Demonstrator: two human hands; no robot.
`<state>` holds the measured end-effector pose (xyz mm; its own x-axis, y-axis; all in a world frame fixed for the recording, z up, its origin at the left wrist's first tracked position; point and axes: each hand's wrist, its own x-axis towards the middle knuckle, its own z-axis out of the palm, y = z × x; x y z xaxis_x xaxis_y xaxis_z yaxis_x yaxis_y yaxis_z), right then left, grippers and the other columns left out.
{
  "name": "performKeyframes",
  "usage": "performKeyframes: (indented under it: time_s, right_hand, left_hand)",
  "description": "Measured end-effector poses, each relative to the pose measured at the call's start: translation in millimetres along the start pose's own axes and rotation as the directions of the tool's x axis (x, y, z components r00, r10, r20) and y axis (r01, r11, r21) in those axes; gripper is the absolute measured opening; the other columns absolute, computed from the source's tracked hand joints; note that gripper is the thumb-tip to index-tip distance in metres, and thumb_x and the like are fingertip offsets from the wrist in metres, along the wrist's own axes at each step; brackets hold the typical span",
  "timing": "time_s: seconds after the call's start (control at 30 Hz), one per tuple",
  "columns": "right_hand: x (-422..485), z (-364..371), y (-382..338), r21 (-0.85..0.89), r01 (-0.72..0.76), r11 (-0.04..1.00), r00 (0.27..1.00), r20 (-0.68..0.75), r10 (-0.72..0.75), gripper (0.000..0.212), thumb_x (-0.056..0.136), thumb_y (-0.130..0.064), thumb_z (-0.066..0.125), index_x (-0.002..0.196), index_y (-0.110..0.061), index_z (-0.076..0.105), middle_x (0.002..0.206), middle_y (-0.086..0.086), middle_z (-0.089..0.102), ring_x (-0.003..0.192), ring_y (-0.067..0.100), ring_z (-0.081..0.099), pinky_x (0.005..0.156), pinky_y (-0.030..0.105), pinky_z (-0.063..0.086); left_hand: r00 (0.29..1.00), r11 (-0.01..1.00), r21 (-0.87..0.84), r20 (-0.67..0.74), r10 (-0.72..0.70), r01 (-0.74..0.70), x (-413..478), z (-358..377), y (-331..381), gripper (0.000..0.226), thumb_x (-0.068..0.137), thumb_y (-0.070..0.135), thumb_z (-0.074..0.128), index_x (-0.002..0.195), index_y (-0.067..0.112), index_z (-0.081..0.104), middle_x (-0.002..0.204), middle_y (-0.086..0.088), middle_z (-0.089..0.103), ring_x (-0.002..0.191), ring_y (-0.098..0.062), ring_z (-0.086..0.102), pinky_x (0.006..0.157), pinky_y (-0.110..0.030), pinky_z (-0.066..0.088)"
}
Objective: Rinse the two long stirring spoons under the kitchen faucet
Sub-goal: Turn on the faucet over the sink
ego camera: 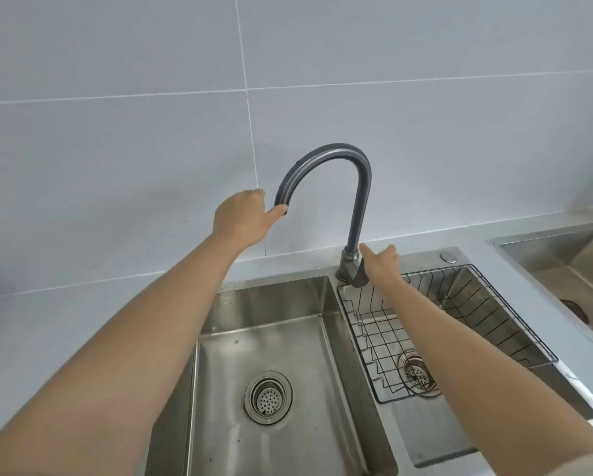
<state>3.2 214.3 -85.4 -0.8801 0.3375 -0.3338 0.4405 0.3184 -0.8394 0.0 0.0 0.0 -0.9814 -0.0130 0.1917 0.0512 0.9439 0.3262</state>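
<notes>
Thumbing the tip of the curved grey metal faucet (360,201), the left hand (243,218) hides its fingers. The right hand (381,266) covers the dark lever (358,280) at the steel sink (288,280) back rim, grip unclear.
</notes>
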Motion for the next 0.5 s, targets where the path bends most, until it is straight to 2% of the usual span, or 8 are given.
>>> performKeyframes:
  time_s: [0.07,0.17,0.3,0.37,0.4,0.43,0.47,0.5]
  right_hand:
    - [12.1,-3.4,-3.4,0.082,-0.095,0.992,0.995,0.001,0.096,0.062,0.091,-0.032,0.05,0.137,0.003,0.028,0.132,0.018,0.044,0.109,0.031,0.048,0.084,0.038,0.038]
    - [26.5,-6.5,-4.5,0.155,-0.173,0.973,0.984,0.081,0.162,0.048,0.093,-0.026,0.046,0.13,0.004,0.04,0.133,0.021,0.05,0.122,0.033,0.048,0.1,0.041,0.039]
    - [31.4,-3.2,-4.1,0.142,-0.203,0.969,0.967,0.184,0.176,0.043,0.098,-0.019,0.037,0.132,0.007,0.041,0.133,0.023,0.049,0.125,0.037,0.046,0.104,0.04,0.037]
    - [35.0,0.7,-2.4,0.218,-0.261,0.94,0.943,0.268,0.199,0.037,0.098,-0.026,0.039,0.119,0.001,0.051,0.097,0.014,0.06,0.088,0.031,0.059,0.08,0.035,0.047]
    - [39.1,3.9,-0.9,0.234,-0.292,0.927,0.931,0.293,0.219,0.033,0.097,-0.031,0.038,0.1,-0.002,0.054,0.081,0.01,0.054,0.072,0.025,0.054,0.068,0.031,0.045]
    - [43.5,6.7,0.6,0.226,-0.305,0.925,0.925,0.301,0.231,0.034,0.097,-0.034,0.037,0.09,-0.004,0.054,0.075,0.009,0.049,0.067,0.022,0.049,0.065,0.029,0.044]
    - [46.4,9.2,1.3,0.229,-0.308,0.923,0.923,0.306,0.232,0.036,0.097,-0.035,0.036,0.092,-0.004,0.054,0.079,0.01,0.051,0.072,0.024,0.052,0.073,0.03,0.048]
    - [51.5,11.2,3.6,0.232,-0.311,0.922,0.923,0.304,0.235,0.04,0.098,-0.035,0.035,0.106,-0.002,0.055,0.091,0.015,0.056,0.087,0.028,0.056,0.088,0.033,0.049]
  left_hand:
    - [0.994,0.995,0.102,0.107,-0.031,0.02,8.9,-4.2,3.6,0.047,0.085,0.057,0.047,0.082,0.01,0.051,0.083,-0.004,0.047,0.078,-0.024,0.043,0.059,-0.029,0.034]
    - [0.978,0.991,0.125,0.195,-0.067,0.043,24.3,-6.2,9.0,0.059,0.081,0.062,0.05,0.055,0.01,0.038,0.06,-0.002,0.042,0.064,-0.025,0.045,0.049,-0.026,0.028]
    - [0.97,0.984,0.176,0.236,-0.06,0.018,33.4,-2.6,16.5,0.058,0.082,0.063,0.045,0.053,0.014,0.037,0.058,-0.001,0.041,0.058,-0.021,0.044,0.048,-0.024,0.027]
    - [0.969,0.982,0.189,0.24,-0.059,0.012,36.2,0.1,17.9,0.059,0.083,0.064,0.043,0.052,0.014,0.037,0.058,-0.001,0.041,0.059,-0.022,0.044,0.048,-0.024,0.027]
    - [0.971,0.981,0.196,0.234,-0.057,0.011,37.0,1.7,17.8,0.059,0.083,0.064,0.043,0.052,0.014,0.036,0.057,-0.001,0.041,0.057,-0.021,0.044,0.048,-0.024,0.027]
    - [0.972,0.98,0.199,0.227,-0.055,0.009,37.9,2.5,17.2,0.059,0.083,0.064,0.042,0.052,0.014,0.036,0.057,-0.001,0.041,0.054,-0.019,0.042,0.048,-0.024,0.027]
    - [0.973,0.979,0.203,0.225,-0.057,0.01,38.2,2.7,16.7,0.06,0.083,0.064,0.042,0.052,0.014,0.036,0.057,-0.001,0.041,0.053,-0.017,0.041,0.048,-0.024,0.027]
    - [0.974,0.978,0.207,0.222,-0.052,0.005,38.4,2.7,16.3,0.06,0.083,0.064,0.041,0.052,0.013,0.036,0.057,-0.001,0.041,0.052,-0.017,0.041,0.048,-0.023,0.027]
